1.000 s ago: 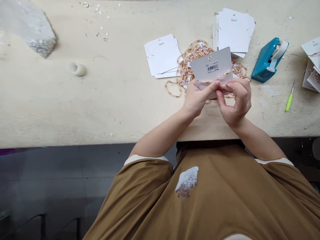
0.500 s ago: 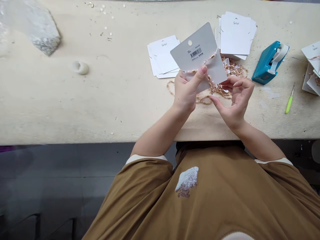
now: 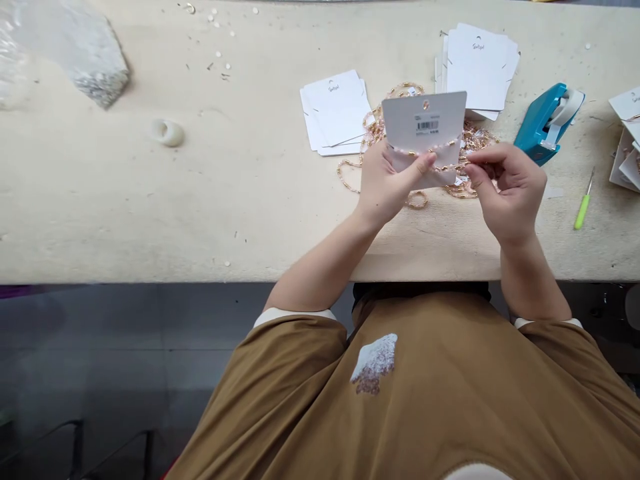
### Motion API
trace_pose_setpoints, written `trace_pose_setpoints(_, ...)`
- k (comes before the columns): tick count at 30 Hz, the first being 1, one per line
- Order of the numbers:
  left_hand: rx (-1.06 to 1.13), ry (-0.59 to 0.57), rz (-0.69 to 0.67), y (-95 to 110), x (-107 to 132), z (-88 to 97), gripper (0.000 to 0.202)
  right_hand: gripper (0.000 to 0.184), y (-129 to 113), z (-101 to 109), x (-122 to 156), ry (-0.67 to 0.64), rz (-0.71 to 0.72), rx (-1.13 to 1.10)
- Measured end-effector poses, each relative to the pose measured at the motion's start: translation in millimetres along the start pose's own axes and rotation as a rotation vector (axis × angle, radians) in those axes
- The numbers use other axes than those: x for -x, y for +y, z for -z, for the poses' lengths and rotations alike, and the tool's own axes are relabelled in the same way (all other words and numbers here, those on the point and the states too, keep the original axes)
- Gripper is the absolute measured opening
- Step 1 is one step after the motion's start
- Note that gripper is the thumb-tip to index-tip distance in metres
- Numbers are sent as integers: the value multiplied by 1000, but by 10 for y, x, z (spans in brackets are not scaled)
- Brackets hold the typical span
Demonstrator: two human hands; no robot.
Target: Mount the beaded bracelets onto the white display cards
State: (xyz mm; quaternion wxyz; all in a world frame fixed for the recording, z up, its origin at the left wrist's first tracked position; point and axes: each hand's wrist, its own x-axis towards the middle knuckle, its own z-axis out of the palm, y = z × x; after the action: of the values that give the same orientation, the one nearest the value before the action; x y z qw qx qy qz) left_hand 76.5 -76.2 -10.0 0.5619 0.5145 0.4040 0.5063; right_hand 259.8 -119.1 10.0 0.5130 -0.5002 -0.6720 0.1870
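Card [image 3: 424,120] upright w/ bead strand [image 3: 434,148] across it — left hand [image 3: 385,187] pinching card, right hand [image 3: 510,190] pinching strand end, bead pile [image 3: 475,141] behind.

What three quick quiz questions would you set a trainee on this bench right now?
1. True or false: the barcode card lies flat on the table, untouched.
2. Which thing is nearest the right hand, just beyond it? A. a blue tape dispenser B. a cup C. scissors
3. Fill in: a string of ____ runs across the lower part of the barcode card.

Key
1. False: the left hand and the right hand both grip it.
2. A
3. beads
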Motion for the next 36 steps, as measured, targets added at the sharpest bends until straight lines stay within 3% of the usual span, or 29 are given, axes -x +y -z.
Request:
trace_pose_setpoints(5,-51,-126,54,-5,73,-52,60,10,-88,40,-144,-132,180,211)
trace_pose_setpoints(12,40,-189,102,-37,68,-72,56,13,-29,-65,-112,-128,120,200)
trace_pose_setpoints(18,132,-186,181,-61,75,-99,55,11,-61,-131,-76,-25,132,182)
trace_pose_setpoints(24,286,-148,347,-51,109,-157,60,15,-24,-232,-33,159,209,283)
trace_pose_setpoints(29,369,-123,461,-73,115,-164,57,28,37,-162,-6,44,145,279)
trace_pose_setpoints(32,352,-102,430,-93,111,-145,56,30,29,-112,57,3,110,310)
trace_pose_setpoints(36,271,-70,358,-101,117,-133,53,20,0,-157,175,31,163,375)
